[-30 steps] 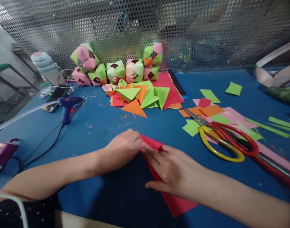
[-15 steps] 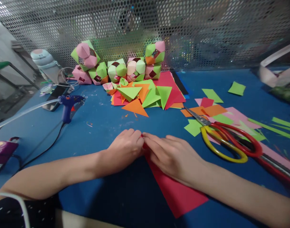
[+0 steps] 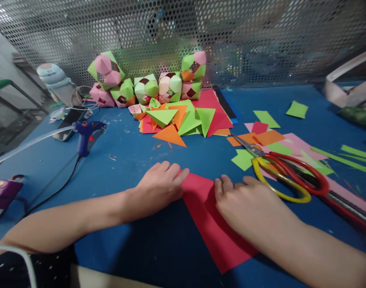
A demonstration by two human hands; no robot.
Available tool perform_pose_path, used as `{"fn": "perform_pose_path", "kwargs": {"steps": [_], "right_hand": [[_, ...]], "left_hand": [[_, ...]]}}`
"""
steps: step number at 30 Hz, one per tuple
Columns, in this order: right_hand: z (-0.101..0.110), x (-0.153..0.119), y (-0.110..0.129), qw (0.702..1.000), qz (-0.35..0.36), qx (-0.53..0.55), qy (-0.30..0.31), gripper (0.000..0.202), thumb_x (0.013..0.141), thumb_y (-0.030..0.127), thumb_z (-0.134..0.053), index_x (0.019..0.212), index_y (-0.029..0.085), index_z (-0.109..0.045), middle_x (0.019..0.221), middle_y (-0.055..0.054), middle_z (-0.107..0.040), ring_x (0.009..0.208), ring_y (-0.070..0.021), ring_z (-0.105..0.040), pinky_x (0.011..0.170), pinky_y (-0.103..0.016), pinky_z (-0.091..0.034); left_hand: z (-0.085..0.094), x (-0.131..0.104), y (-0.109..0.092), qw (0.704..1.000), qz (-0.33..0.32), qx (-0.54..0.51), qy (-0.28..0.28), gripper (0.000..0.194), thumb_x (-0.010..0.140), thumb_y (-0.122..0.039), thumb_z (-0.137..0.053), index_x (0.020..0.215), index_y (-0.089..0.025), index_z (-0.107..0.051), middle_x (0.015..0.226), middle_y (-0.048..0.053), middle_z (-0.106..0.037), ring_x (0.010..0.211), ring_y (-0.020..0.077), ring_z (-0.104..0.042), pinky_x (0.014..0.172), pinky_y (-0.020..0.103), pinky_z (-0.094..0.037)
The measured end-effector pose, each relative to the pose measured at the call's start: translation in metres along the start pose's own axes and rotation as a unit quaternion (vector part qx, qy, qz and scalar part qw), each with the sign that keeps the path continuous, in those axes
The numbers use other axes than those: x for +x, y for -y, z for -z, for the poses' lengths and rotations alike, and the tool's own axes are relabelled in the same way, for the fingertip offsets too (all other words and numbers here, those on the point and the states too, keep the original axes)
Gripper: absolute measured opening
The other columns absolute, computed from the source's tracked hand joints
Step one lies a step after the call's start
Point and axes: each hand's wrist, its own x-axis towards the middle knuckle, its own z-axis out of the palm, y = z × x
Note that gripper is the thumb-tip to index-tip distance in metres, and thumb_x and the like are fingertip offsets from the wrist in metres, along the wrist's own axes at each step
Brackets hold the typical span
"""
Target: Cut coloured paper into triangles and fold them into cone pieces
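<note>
A sheet of red paper (image 3: 214,224) lies aslant on the blue table in front of me, its far edge showing between my hands. My left hand (image 3: 162,185) grips the far left corner, fingers bent and thumb close to the paper. On the right side of the sheet, my right hand (image 3: 251,206) has its fingers curled and pressed together at the paper; its thumb is hidden. Just beyond that hand lie scissors (image 3: 257,154) with yellow and red handles.
Folded paper balls (image 3: 145,88) line the back by a perforated metal panel (image 3: 261,44). Before them is a pile of green and orange paper pieces (image 3: 183,120). Cut scraps (image 3: 269,138) lie right. A blue glue gun (image 3: 84,140), phone (image 3: 69,122) and purple power strip (image 3: 4,198) are left.
My right hand has moved right, away from my left hand, along the red paper, uncovering its far edge. My left hand has stayed at the corner.
</note>
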Motion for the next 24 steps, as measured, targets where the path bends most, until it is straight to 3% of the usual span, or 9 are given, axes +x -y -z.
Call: {"fn": "perform_pose_path", "kwargs": {"steps": [2, 5, 7, 11, 16, 24], "right_hand": [[0.003, 0.003, 0.001, 0.999, -0.022, 0.004, -0.034, 0.035, 0.067, -0.001, -0.049, 0.091, 0.001, -0.074, 0.072, -0.021, -0.072, 0.050, -0.0248, -0.061, 0.047, -0.034, -0.044], [0.002, 0.008, 0.011, 0.994, -0.018, 0.024, -0.103, 0.043, 0.071, 0.002, -0.049, 0.111, 0.000, -0.067, 0.102, -0.023, -0.070, 0.065, -0.0259, -0.063, 0.053, -0.035, -0.045], [-0.002, 0.011, 0.018, 0.992, 0.007, 0.042, -0.115, 0.045, 0.073, 0.002, -0.048, 0.115, 0.000, -0.064, 0.110, -0.023, -0.067, 0.073, -0.0257, -0.063, 0.056, -0.034, -0.044], [-0.011, 0.013, 0.019, 0.993, -0.002, 0.058, -0.107, 0.033, 0.076, 0.004, -0.050, 0.102, -0.001, -0.069, 0.096, -0.023, -0.071, 0.073, -0.0264, -0.063, 0.061, -0.035, -0.041], [-0.011, 0.019, 0.004, 0.984, -0.065, 0.131, -0.101, 0.015, 0.084, 0.017, -0.056, 0.084, 0.011, -0.070, 0.065, -0.008, -0.066, 0.059, -0.0228, -0.060, 0.056, -0.033, -0.035], [-0.019, 0.034, -0.009, 0.954, -0.030, 0.296, -0.029, 0.021, 0.088, 0.012, -0.049, 0.104, 0.016, -0.062, 0.090, -0.006, -0.064, 0.078, -0.0221, -0.061, 0.069, -0.034, -0.041]], "left_hand": [[-0.002, 0.001, 0.001, 1.000, -0.008, 0.003, -0.007, 0.038, 0.091, -0.035, -0.043, 0.123, -0.015, -0.050, 0.094, 0.008, -0.056, 0.083, 0.0220, -0.051, 0.068, 0.035, -0.039], [-0.002, 0.003, 0.000, 1.000, -0.015, 0.005, -0.010, 0.036, 0.092, -0.034, -0.039, 0.119, -0.016, -0.054, 0.092, 0.008, -0.057, 0.082, 0.0227, -0.051, 0.067, 0.037, -0.038], [-0.003, 0.003, -0.001, 1.000, -0.012, 0.011, -0.012, 0.035, 0.093, -0.032, -0.035, 0.113, -0.014, -0.056, 0.092, 0.008, -0.057, 0.080, 0.0229, -0.051, 0.069, 0.039, -0.038], [-0.003, 0.001, -0.001, 1.000, 0.011, 0.018, 0.005, 0.035, 0.090, -0.036, -0.040, 0.099, -0.009, -0.061, 0.096, 0.012, -0.059, 0.085, 0.0255, -0.052, 0.078, 0.043, -0.039], [0.000, 0.002, 0.009, 0.999, 0.036, -0.029, 0.016, 0.058, 0.088, -0.058, -0.037, 0.100, -0.006, -0.061, 0.097, 0.016, -0.059, 0.090, 0.0284, -0.052, 0.078, 0.041, -0.041], [0.007, 0.013, 0.021, 0.989, 0.017, -0.129, 0.065, 0.040, 0.090, -0.041, -0.046, 0.118, -0.013, -0.055, 0.106, 0.011, -0.056, 0.097, 0.0238, -0.050, 0.084, 0.036, -0.040]]}}
